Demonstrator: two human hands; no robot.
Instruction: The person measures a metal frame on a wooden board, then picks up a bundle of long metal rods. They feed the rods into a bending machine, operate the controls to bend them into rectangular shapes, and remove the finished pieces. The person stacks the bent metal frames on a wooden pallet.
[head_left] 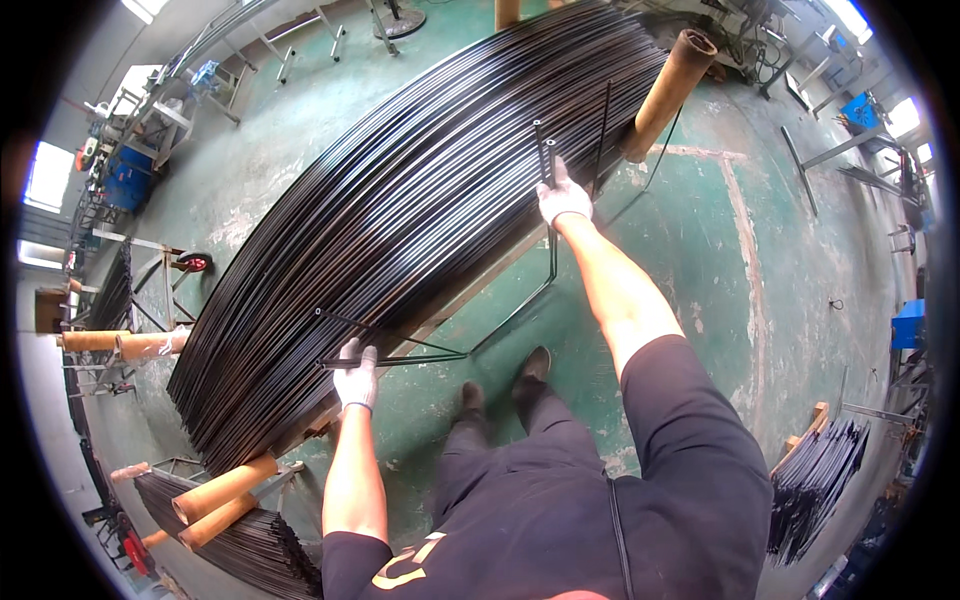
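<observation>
Going left to right, with the big pile of long black rods as the landmark. Just off its left end there are 2 tan tubes, and 2 more tan rollers sit by its lower left corner, next to a smaller rod bundle.

Then the left hand, gloved, over the pile's near edge and closed around the left legs of some bent rods. Looks like at least 2 of them, going by the free ends. The legs reach over the pile, while the bent middle hangs off its near side above the floor. Can't tell if the legs actually touch the pile.

The right hand, also gloved, is further right along that same edge, wrapped around the right legs. So the hands are well apart, sharing the same load. There's a thin upright rod just right of it; no idea if it's part of the held set. A fat tan post stands at the pile's right end.

My read: this is the carrying/lining-up stage. Any move from here calls for both hands travelling together, legs kept paired and clear of that post.
</observation>
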